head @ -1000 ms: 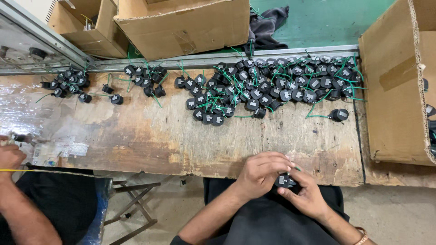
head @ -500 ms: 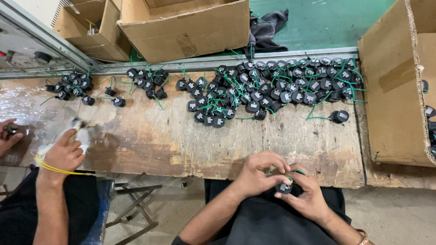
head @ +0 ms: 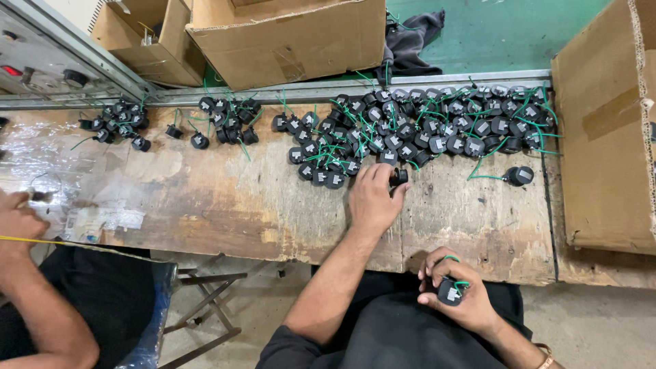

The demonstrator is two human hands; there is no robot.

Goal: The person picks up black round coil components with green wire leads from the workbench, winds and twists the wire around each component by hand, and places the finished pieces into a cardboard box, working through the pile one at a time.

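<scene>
Since the earlier frame, left hand (head: 372, 198) has left the lap and reached to the near edge of the parts pile (head: 417, 130), fingers pinching 1 black part (head: 398, 177); right hand (head: 456, 295), nearer than the pile, grips 1 wired part (head: 450, 292); tangled green leads could drag neighbours; brown carton (head: 605, 130) right of the pile; 2nd carton (head: 290, 34) beyond it.
</scene>
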